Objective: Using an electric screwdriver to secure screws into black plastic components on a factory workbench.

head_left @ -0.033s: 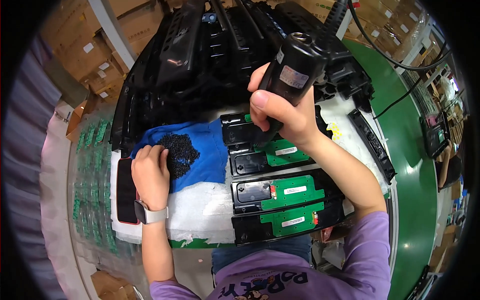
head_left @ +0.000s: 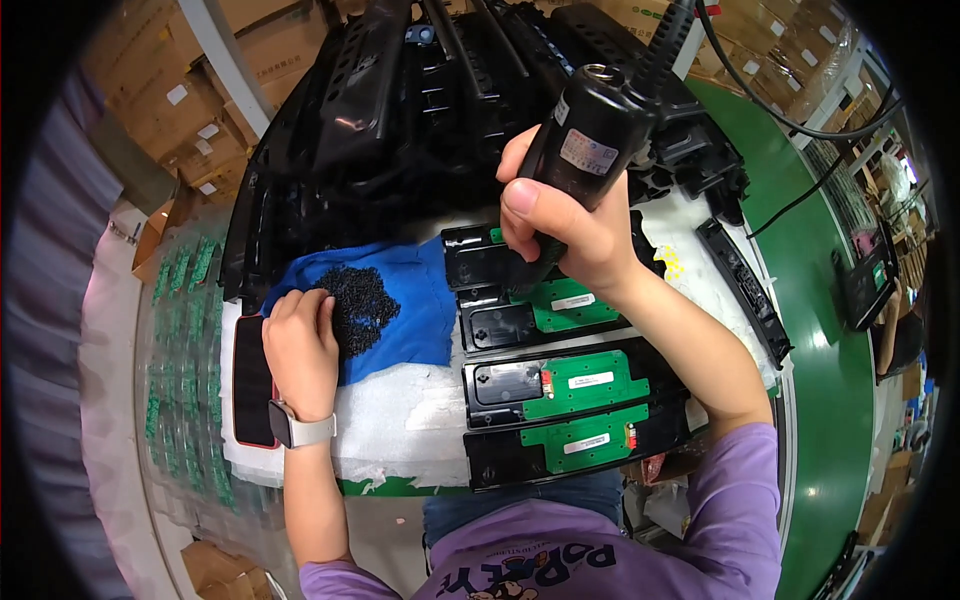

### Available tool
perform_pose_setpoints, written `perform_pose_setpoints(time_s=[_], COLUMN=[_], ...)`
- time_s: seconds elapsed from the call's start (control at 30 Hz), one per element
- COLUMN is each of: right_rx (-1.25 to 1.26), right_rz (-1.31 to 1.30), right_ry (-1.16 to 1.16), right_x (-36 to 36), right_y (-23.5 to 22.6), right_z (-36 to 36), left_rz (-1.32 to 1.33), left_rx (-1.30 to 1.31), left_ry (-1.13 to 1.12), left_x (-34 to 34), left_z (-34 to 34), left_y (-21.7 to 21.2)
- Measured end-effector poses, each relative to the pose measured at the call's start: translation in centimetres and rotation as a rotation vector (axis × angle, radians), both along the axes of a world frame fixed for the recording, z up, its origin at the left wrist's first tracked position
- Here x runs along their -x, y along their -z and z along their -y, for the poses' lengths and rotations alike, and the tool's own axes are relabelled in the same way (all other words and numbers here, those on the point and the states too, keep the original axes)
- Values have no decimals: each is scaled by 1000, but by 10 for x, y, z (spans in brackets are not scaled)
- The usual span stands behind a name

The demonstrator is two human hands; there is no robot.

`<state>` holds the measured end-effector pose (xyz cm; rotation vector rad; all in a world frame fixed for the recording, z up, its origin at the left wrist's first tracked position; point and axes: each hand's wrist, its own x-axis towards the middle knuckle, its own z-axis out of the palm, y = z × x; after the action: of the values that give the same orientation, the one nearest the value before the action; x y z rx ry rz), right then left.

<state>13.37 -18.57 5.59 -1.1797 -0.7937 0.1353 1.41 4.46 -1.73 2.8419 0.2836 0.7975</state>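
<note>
My right hand (head_left: 580, 225) is wrapped round a black electric screwdriver (head_left: 590, 130), its cord rising from the top. The tool's lower end meets the upper black panels, beside a green circuit board (head_left: 575, 303); its tip is hidden. My left hand (head_left: 300, 345) rests with bent fingers at the left edge of a heap of small black screws (head_left: 360, 305) on a blue cloth (head_left: 425, 310). Its fingertips are tucked down, so what they pinch, if anything, is hidden. Nearer me lie more black panels (head_left: 500, 455) with green boards, side by side.
A phone (head_left: 252, 385) lies left of my left hand. Large black plastic parts (head_left: 380, 130) are piled at the back. Clear trays (head_left: 185, 370) of green boards stand at the left. A long black part (head_left: 745, 290) lies at the right edge, and a person's arm (head_left: 890, 335) shows beyond.
My hands and the screwdriver hold practically the same place. At the far right, a black panel by the other person has tilted, showing more of its green board.
</note>
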Motion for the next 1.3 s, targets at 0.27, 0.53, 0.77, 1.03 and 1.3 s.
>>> perform_pose_setpoints(time_s=[0.27, 0.53, 0.77, 1.03, 1.3], right_rx=[78, 78, 40, 23, -512], right_rz=[54, 74, 8, 200, -54], right_ry=[1, -52, -162, -113, -145], right_x=[1, -1, -4, 1, -5], right_y=[1, 3, 0, -1, -21], right_z=[-10, -5, -7, 3, 74], left_rz=[96, -36, -240, -253, -272], left_rx=[441, 1484, 2003, 1931, 1896], left_ry=[107, 311, 446, 667, 726], left_x=[0, -8, -28, -54, -49], left_z=[5, 23, 57, 99, 127], left_y=[3, 2, -10, -14, -12])
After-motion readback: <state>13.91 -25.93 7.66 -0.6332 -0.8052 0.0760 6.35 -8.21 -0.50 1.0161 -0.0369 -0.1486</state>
